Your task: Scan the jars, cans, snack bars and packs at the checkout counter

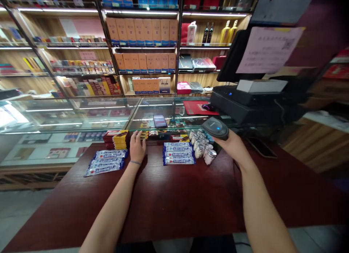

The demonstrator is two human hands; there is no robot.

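My right hand [231, 143] is closed around a dark handheld barcode scanner [216, 127] with a blue light, held above a cluster of small clear jars [201, 148] on the dark red counter [169, 198]. My left hand [137, 145] rests flat with fingers stretched toward a stack of yellow and brown chocolate bars [120, 139]. Several blue and white wrapped bars [178, 153] lie between my hands. More blue and white wrapped bars [106, 162] lie left of my left hand.
A black cash register with a screen [253, 96] and a paper notice stands at the right. A phone [261, 147] lies beside it. A glass display case [81, 114] runs behind the counter, with a red mouse pad [196, 107]. Shelves of boxes and bottles fill the back wall.
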